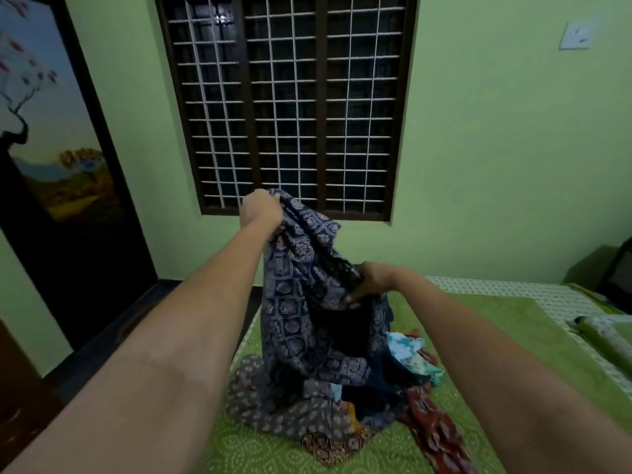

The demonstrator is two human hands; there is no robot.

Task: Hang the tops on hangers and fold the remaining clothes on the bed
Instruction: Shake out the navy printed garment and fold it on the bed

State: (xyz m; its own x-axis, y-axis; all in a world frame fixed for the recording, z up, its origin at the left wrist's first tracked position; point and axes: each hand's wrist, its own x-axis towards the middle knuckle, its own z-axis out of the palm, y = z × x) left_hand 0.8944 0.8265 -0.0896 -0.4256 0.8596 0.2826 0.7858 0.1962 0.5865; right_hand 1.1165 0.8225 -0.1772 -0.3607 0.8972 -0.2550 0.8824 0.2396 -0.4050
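Note:
A dark blue garment with a pale block print [301, 278] hangs lifted above a heap of clothes [328, 405] on the bed. My left hand [261, 208] grips its top edge, held high in front of the window. Lower and to the right, my right hand [371, 280] grips a fold of the same garment. The heap holds a grey-brown printed piece [273, 401], a light blue floral piece [407, 350] and a red patterned piece [434, 425]. No hangers are in view.
The bed has a green dotted cover [513, 336], with a white patterned sheet [513, 285] at its far side and folded green cloth [608, 336] at the right. A barred window [290, 97] is ahead. A dark door with a painted panel [51, 148] stands left.

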